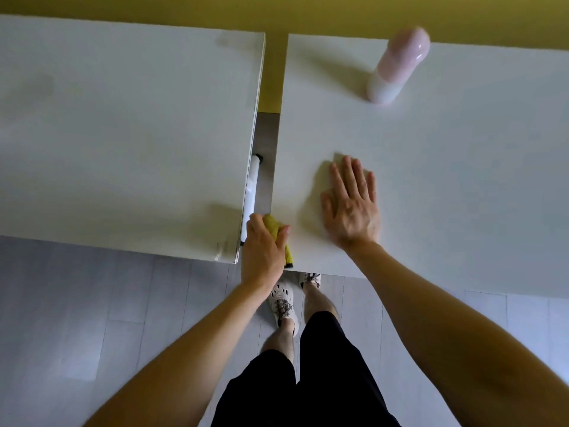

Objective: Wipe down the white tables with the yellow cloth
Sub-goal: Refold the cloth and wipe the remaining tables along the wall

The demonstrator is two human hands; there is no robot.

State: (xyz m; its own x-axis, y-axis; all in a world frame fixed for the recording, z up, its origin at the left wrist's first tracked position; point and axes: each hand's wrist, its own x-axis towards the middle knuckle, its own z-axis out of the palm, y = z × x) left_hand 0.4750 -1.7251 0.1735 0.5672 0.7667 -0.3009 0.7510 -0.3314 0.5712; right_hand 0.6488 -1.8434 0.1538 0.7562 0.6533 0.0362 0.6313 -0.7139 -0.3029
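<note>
Between the two white tabletops, at the near end of the narrow gap that parts them, the left hand (pixel 264 251) grips a bunched yellow cloth (pixel 272 224). Its fingers are curled round the cloth, which shows above the knuckles and hangs down past the thumb with a dark edge at its lower end. The cloth lies against the near left corner of the right tabletop (pixel 462 180). The left tabletop (pixel 123 134) sits just beside the hand, on its left.

The right hand (pixel 351 201) lies flat on the right tabletop, palm down, fingers straight and pointing away, holding nothing. The two hands are near each other but apart.

Far back on the right tabletop stands a rounded pink and white container (pixel 397 67), tilted in the wide-angle view and well apart from both hands. A white table leg (pixel 251 192) with black ends shows in the gap under the left tabletop's edge.

Below, the person's legs in black shorts (pixel 308 380) and pale shoes (pixel 281 300) stand on a grey floor (pixel 92 303). A yellow surface (pixel 277 13) runs along the far side.
</note>
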